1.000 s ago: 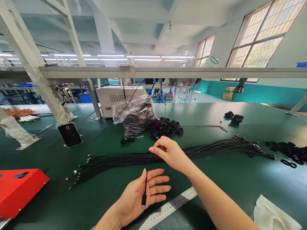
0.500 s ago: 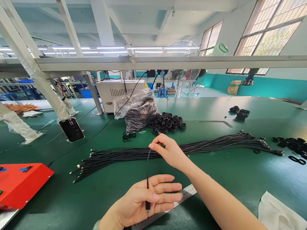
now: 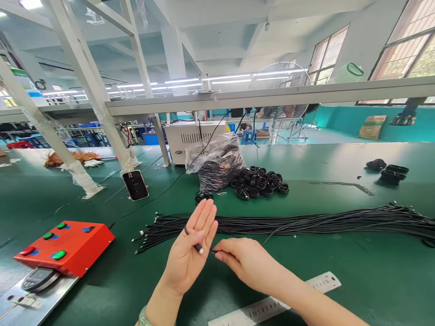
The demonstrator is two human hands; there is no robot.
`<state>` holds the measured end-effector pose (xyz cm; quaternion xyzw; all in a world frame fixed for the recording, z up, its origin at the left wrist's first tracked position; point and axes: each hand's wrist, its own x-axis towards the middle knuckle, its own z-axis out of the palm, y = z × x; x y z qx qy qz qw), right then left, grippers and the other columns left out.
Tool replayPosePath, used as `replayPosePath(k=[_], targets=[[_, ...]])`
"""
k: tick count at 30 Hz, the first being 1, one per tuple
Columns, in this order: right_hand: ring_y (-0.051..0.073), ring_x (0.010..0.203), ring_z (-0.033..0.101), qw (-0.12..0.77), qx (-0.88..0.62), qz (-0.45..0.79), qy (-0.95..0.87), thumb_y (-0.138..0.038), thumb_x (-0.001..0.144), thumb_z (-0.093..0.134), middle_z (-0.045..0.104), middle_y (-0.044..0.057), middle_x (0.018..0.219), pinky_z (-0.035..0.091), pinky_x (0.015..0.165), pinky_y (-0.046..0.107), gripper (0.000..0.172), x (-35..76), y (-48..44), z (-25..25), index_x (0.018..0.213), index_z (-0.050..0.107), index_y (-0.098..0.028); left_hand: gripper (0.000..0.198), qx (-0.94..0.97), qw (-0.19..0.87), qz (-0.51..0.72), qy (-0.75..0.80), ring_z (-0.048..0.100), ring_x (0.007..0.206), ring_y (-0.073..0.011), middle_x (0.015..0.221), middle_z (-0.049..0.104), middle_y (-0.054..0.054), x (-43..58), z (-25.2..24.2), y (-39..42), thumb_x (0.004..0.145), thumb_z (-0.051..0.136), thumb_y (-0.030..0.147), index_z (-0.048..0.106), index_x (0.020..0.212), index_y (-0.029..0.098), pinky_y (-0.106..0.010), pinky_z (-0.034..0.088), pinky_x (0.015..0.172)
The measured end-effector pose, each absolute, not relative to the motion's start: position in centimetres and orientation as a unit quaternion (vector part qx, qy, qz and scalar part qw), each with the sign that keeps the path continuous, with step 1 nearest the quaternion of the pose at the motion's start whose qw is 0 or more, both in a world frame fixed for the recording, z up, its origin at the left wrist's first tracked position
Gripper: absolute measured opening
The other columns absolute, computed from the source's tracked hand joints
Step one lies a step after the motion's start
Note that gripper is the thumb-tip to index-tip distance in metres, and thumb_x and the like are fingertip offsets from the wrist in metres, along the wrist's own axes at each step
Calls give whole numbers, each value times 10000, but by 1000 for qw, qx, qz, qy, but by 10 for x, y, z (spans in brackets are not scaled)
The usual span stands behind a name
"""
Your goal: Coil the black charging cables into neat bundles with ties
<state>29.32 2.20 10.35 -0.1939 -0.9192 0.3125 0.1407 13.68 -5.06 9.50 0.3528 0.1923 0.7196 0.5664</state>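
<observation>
My left hand (image 3: 185, 260) is raised palm up, its fingers stretched together. Its thumb pins a black cable (image 3: 198, 248) against the palm, with the metal-tipped plug pointing right and a bit of cord showing at the finger's left edge. Beside it, my right hand (image 3: 246, 259) pinches a dark piece of the cable between thumb and fingertips. Most of that cable is hidden by the hands. Just beyond them a long bundle of straight black cables (image 3: 306, 222) lies across the table. Under my right forearm lies a steel ruler (image 3: 268, 309).
A red box with green buttons (image 3: 73, 246) stands left, a gauge (image 3: 40, 278) near it. Behind the bundle are coiled black cables (image 3: 261, 181), a plastic bag of black items (image 3: 219, 170) and a phone (image 3: 135, 185). Black parts (image 3: 390, 172) lie at far right.
The view has turned left. My left hand has risen and its fingers now point up. My right hand has come down beside it, drawing the cable around behind the left fingers.
</observation>
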Motion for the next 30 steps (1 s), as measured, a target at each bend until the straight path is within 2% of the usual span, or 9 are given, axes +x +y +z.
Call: replayPosePath(k=[9, 11, 14, 17, 19, 21, 23, 26, 30], targets=[[209, 889, 670, 95, -171, 310, -931, -280, 950, 436, 721, 66, 1000, 461, 737, 260, 312, 303, 16, 109, 1199, 623, -250, 695, 351, 541, 737, 203, 192, 1444, -135, 1542, 345, 66, 139, 94, -54, 813, 309, -37, 400, 1422, 285, -313, 133, 1193], [202, 805, 669, 96, -179, 345, -917, -312, 958, 429, 722, 55, 928, 470, 707, 273, 306, 304, 21, 108, 1176, 633, -245, 728, 365, 570, 714, 178, 197, 1442, -135, 1538, 353, 64, 137, 96, -57, 786, 311, -40, 376, 1436, 282, -308, 148, 1187], [194, 718, 651, 110, -191, 434, -874, -406, 982, 367, 707, 50, 854, 493, 692, 310, 375, 304, 34, 106, 1088, 668, -209, 764, 389, 641, 649, 128, 274, 1416, -150, 1507, 408, 34, 137, 95, -61, 729, 338, -50, 403, 1426, 256, -291, 242, 1152], [226, 1049, 606, 193, -178, 527, -808, -470, 981, 353, 655, 86, 1163, 452, 935, 395, 435, 304, 43, 107, 1215, 612, -212, 782, 391, 714, 569, 116, 359, 1376, -173, 1457, 477, 3, 144, 91, -63, 680, 349, -89, 475, 1384, 227, -286, 325, 1105], [228, 1295, 431, 238, -166, 562, -775, -496, 963, 400, 500, 71, 1399, 299, 1098, 440, 455, 304, 44, 110, 1323, 532, -251, 782, 382, 754, 520, 126, 403, 1351, -187, 1417, 525, -16, 152, 88, -63, 655, 351, -114, 522, 1347, 207, -293, 362, 1078], [220, 1365, 340, 247, -140, 587, -758, -505, 951, 432, 421, 48, 1469, 214, 1143, 451, 464, 307, 42, 116, 1351, 504, -280, 750, 369, 777, 492, 134, 453, 1319, -204, 1371, 576, -38, 158, 85, -64, 640, 360, -123, 588, 1281, 191, -313, 387, 1058], [219, 1313, 419, 237, -97, 620, -741, -491, 957, 428, 476, 63, 1424, 283, 1115, 450, 458, 309, 39, 123, 1358, 494, -280, 692, 352, 787, 487, 139, 510, 1275, -227, 1318, 625, -65, 161, 84, -65, 626, 375, -115, 651, 1188, 179, -349, 403, 1043], [209, 1107, 591, 197, -94, 644, -733, -435, 939, 493, 607, 79, 1248, 461, 966, 409, 450, 313, 32, 133, 1361, 490, -279, 632, 340, 788, 486, 165, 561, 1223, -266, 1229, 683, -99, 161, 82, -64, 609, 389, -89, 689, 1110, 154, -426, 385, 1054], [189, 1055, 616, 139, -124, 607, -772, -304, 872, 616, 666, 36, 1135, 491, 917, 333, 419, 311, 21, 136, 1289, 574, -290, 569, 360, 800, 425, 224, 578, 1193, -320, 1120, 728, -138, 163, 80, -63, 606, 398, -58, 724, 1050, 85, -514, 328, 1087]])
